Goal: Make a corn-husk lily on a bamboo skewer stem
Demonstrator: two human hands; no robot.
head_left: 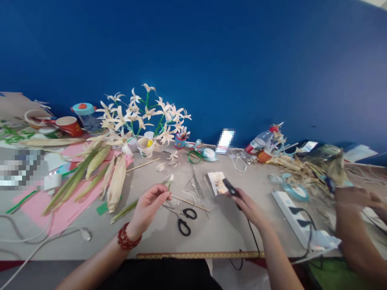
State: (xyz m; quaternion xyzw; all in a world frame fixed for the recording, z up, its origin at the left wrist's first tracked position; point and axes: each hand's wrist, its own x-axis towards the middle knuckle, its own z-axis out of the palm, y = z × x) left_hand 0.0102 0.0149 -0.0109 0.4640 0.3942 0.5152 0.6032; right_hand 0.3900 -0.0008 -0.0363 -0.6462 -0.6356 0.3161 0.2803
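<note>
Between thumb and fingertips, my left hand pinches a small corn husk piece, pale with a greenish part. My right hand is wrapped round a black glue gun, its cord running down to the table edge. The gun's front end lies over a small white box or pad with a brownish top. Black-handled scissors rest on the table between my hands. A thin wooden stick and several thin wires lie just beyond the scissors.
Husk flowers stand in cups at the back. Corn husks lie on pink paper at left. At right are a power strip, a ribbon roll, a plastic bottle and another person's hand. A phone leans at the back.
</note>
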